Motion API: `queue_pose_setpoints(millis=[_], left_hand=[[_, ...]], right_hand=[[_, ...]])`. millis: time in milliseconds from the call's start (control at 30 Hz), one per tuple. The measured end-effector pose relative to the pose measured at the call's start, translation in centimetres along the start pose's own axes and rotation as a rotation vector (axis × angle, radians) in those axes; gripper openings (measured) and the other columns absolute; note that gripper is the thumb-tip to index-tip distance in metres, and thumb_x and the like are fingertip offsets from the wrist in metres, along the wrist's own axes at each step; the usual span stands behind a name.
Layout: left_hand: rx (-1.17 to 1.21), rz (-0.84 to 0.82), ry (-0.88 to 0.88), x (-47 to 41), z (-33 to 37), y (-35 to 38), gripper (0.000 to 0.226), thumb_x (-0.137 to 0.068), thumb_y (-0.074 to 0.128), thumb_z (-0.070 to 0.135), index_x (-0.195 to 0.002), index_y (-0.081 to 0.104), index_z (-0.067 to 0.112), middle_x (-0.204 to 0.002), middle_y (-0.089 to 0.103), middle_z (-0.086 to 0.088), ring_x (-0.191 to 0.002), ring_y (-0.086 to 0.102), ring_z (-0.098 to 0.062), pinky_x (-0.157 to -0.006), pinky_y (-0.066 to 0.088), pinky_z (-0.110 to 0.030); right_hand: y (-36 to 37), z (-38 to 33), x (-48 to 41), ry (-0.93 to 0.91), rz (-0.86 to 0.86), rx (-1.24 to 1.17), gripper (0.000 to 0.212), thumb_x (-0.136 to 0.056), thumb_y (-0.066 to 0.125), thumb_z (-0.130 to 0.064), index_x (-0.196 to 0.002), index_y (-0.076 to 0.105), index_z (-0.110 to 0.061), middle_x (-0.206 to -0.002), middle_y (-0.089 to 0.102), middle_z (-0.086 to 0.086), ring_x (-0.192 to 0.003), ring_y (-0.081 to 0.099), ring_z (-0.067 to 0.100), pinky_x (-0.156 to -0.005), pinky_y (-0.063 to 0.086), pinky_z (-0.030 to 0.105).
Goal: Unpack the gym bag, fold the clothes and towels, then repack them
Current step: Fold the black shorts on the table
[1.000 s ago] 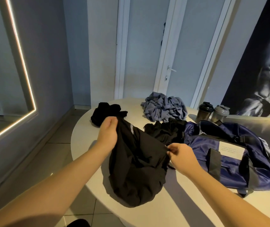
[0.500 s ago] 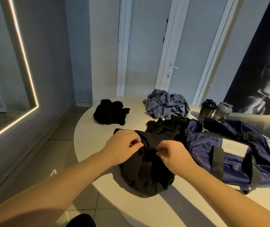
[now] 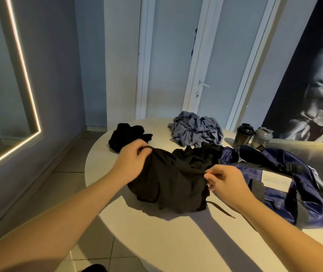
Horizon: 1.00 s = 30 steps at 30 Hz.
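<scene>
A pair of black shorts (image 3: 172, 185) lies spread on the round white table (image 3: 156, 232), a drawstring trailing at its right. My left hand (image 3: 131, 161) grips the shorts' waistband at the upper left. My right hand (image 3: 223, 179) pinches the waistband at the right. The open navy gym bag (image 3: 294, 193) lies on its side to the right, with a white label. Another black garment (image 3: 198, 154) is bunched between shorts and bag. A crumpled grey cloth (image 3: 196, 130) and a small black garment (image 3: 127, 136) sit at the table's far side.
Two shaker bottles (image 3: 253, 136) stand behind the bag. The table's left edge drops to a tiled floor (image 3: 68, 173). A lit mirror (image 3: 9, 85) hangs on the left wall, white doors (image 3: 196, 65) stand behind, and a dark poster (image 3: 313, 85) covers the right wall.
The shorts hung down off the table edge, then I bunched them with both hands close together. Now my hands have moved apart and the waistband is stretched out across the table.
</scene>
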<state>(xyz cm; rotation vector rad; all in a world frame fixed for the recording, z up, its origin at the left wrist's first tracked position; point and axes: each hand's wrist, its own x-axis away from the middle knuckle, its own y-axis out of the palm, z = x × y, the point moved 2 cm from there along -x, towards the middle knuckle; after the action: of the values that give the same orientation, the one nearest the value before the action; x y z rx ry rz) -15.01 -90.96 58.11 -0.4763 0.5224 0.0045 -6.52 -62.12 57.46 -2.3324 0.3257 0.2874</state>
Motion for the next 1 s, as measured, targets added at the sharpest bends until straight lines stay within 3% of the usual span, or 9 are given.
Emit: queue_pose_setpoints(millis=[167, 300, 367, 500, 633, 733, 833, 900, 1000], left_hand=[[0.147, 0.126, -0.144, 0.3, -2.0, -1.9, 0.017, -0.103, 0.055, 0.029, -0.116, 0.064, 0.022, -0.106, 0.064, 0.011, -0.096, 0.059, 0.002, -0.079, 0.041, -0.012], [0.148, -0.206, -0.209, 2.5, -3.4, -1.2, 0.035, -0.102, 0.053, 0.043, -0.087, 0.069, 0.015, -0.076, 0.065, 0.005, -0.075, 0.063, -0.009, -0.078, 0.046, -0.026], [0.044, -0.315, -0.214, 2.8, -3.4, -0.8, 0.042, -0.100, 0.053, 0.048, -0.081, 0.070, 0.015, -0.069, 0.064, 0.004, -0.068, 0.063, -0.011, -0.074, 0.051, -0.029], [-0.161, -0.374, -0.030, 2.6, -2.1, 0.6, 0.007, -0.094, 0.068, 0.035, -0.099, 0.072, 0.033, -0.100, 0.066, 0.017, -0.093, 0.063, -0.003, -0.087, 0.052, -0.022], [-0.358, -0.661, 0.024, 2.3, -1.5, 2.1, 0.049, -0.089, 0.071, 0.047, -0.135, 0.059, 0.036, -0.123, 0.056, 0.021, -0.097, 0.056, -0.003, -0.093, 0.050, -0.024], [-0.480, -0.744, -0.088, 1.7, -2.0, 2.8, 0.053, -0.093, 0.055, 0.063, -0.130, 0.064, 0.026, -0.126, 0.062, 0.009, -0.103, 0.060, -0.011, -0.099, 0.050, -0.034], [-0.440, -0.513, -0.087, 0.3, -2.2, 2.8, 0.040, -0.103, 0.048, 0.049, -0.101, 0.074, 0.019, -0.095, 0.072, 0.001, -0.087, 0.066, -0.014, -0.092, 0.054, -0.041], [-0.503, -0.395, -0.013, -0.9, -2.4, 3.2, 0.023, -0.099, 0.058, 0.041, -0.110, 0.072, 0.025, -0.105, 0.070, 0.007, -0.093, 0.064, -0.011, -0.094, 0.055, -0.037], [-0.540, -0.505, -0.024, -2.6, -3.2, 5.7, 0.046, -0.096, 0.064, 0.040, -0.139, 0.059, 0.026, -0.143, 0.055, 0.001, -0.129, 0.051, -0.021, -0.111, 0.043, -0.039]], right_hand=[[-1.4, 2.3, 0.3, 0.015, 0.111, -0.109, 0.018, -0.094, 0.067, -0.006, -0.079, 0.073, -0.014, -0.070, 0.075, -0.001, -0.067, 0.073, 0.014, -0.074, 0.059, 0.031], [0.0, 3.0, 0.9, 0.129, -0.283, 0.151, 0.023, -0.091, 0.073, -0.036, -0.076, 0.073, -0.018, -0.072, 0.072, -0.002, -0.070, 0.065, 0.005, -0.076, 0.054, 0.032], [0.4, 2.3, 0.6, 0.106, -0.272, 0.271, 0.032, -0.091, 0.067, -0.052, -0.087, 0.076, -0.023, -0.082, 0.074, -0.011, -0.080, 0.067, 0.001, -0.078, 0.054, 0.027], [1.7, -0.9, 0.2, -0.105, -0.073, 0.267, 0.020, -0.097, 0.063, -0.038, -0.106, 0.075, -0.025, -0.099, 0.071, -0.014, -0.093, 0.065, 0.007, -0.081, 0.046, 0.021], [3.9, -0.9, 0.5, -0.111, -0.475, 0.380, 0.055, -0.087, 0.074, -0.028, -0.139, 0.057, -0.024, -0.128, 0.064, -0.006, -0.116, 0.060, 0.016, -0.103, 0.048, 0.031], [4.1, -0.1, 1.1, -0.156, -0.601, 0.500, 0.028, -0.084, 0.068, -0.027, -0.111, 0.069, -0.020, -0.103, 0.071, 0.000, -0.093, 0.065, 0.025, -0.079, 0.055, 0.034], [2.2, -0.2, 1.6, -0.011, -0.771, 0.340, 0.021, -0.093, 0.067, -0.035, -0.103, 0.075, -0.018, -0.091, 0.072, -0.005, -0.072, 0.063, 0.013, -0.070, 0.049, 0.026], [1.0, -0.4, 1.1, 0.094, -0.650, 0.138, 0.028, -0.098, 0.063, -0.038, -0.095, 0.074, -0.013, -0.081, 0.074, -0.002, -0.054, 0.062, 0.016, -0.063, 0.054, 0.030], [1.1, 1.8, -2.6, 0.069, -0.077, 0.229, 0.020, -0.100, 0.057, -0.020, -0.092, 0.073, -0.012, -0.083, 0.075, 0.000, -0.064, 0.065, 0.020, -0.070, 0.058, 0.038]])
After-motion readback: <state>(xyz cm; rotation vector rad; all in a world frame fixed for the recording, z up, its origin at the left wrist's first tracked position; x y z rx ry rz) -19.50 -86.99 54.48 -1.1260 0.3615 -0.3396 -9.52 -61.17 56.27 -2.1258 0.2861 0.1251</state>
